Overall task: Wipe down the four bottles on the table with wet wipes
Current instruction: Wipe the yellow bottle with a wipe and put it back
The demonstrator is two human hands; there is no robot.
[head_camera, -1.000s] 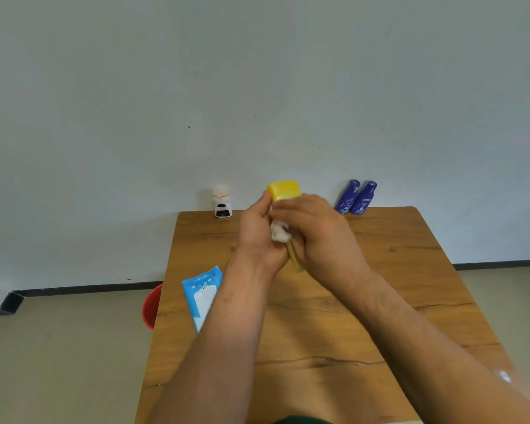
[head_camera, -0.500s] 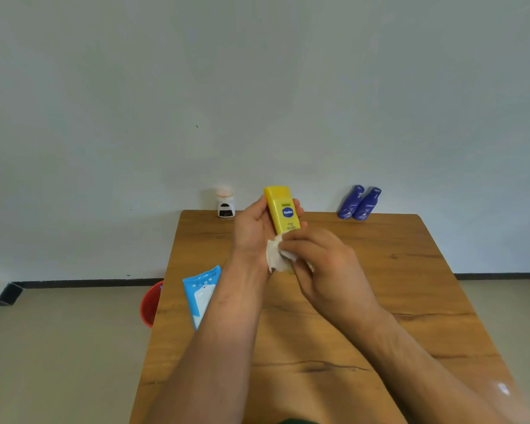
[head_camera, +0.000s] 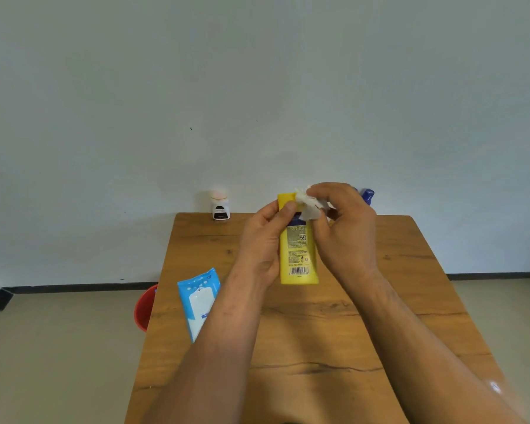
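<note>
My left hand (head_camera: 262,240) grips a yellow bottle (head_camera: 298,255) above the table, its back label and barcode facing me. My right hand (head_camera: 344,231) pinches a crumpled white wet wipe (head_camera: 309,206) against the bottle's upper part, near the cap. A small white bottle with a pink cap (head_camera: 220,205) stands at the table's far left edge. Blue bottles (head_camera: 367,195) at the far right edge are mostly hidden behind my right hand.
A blue pack of wet wipes (head_camera: 198,298) lies near the left edge of the wooden table (head_camera: 318,332), partly under my left forearm. A red bucket (head_camera: 144,307) sits on the floor left of the table. The wall is right behind the table.
The bottle has been turned so its back label faces me. My right hand with the wipe has moved up from the bottle's lower part to its top.
</note>
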